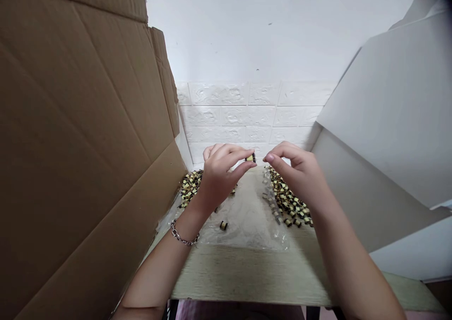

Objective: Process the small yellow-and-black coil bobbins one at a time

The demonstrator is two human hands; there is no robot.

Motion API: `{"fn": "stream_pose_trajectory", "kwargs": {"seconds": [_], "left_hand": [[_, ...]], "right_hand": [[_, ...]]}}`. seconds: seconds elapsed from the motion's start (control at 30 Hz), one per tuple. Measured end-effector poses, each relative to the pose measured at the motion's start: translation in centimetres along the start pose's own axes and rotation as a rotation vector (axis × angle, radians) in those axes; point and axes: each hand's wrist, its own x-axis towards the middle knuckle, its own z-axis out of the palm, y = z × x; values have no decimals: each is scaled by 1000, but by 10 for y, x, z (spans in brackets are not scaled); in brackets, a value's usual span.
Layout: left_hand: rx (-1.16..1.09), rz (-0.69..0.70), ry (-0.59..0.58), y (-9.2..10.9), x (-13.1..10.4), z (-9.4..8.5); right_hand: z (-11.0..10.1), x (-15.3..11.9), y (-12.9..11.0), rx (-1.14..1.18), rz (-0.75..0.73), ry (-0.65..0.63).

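Observation:
My left hand [221, 174] pinches a small yellow-and-black part [251, 158] between thumb and fingertips, raised above the table. A silver bracelet [183, 237] circles that wrist. My right hand [298, 171] hovers just to the right of the part, fingers curled, thumb and forefinger close together; I see nothing in it. Below lie two heaps of the same small parts: one at the left [190, 185] and one at the right [289, 202]. A single part [223, 225] lies alone on a clear plastic sheet [247, 225].
The pale wooden table [247, 273] is narrow. A tall brown cardboard panel [81, 145] walls in the left side. A white and grey board [384, 136] leans in on the right. A white brick-pattern wall [247, 117] stands behind.

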Motion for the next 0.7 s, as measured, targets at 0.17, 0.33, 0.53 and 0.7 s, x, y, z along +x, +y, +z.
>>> {"fn": "stream_pose_trajectory", "kwargs": {"seconds": [0.17, 0.33, 0.53, 0.7], "left_hand": [[65, 18, 3, -1, -1, 0], [86, 15, 17, -3, -1, 1], [114, -1, 75, -3, -1, 2], [181, 1, 171, -1, -2, 4]], "right_hand": [[0, 1, 4, 9, 19, 2], [-2, 1, 5, 25, 23, 1], [15, 2, 13, 278, 132, 291], [36, 3, 18, 595, 280, 274]]}}
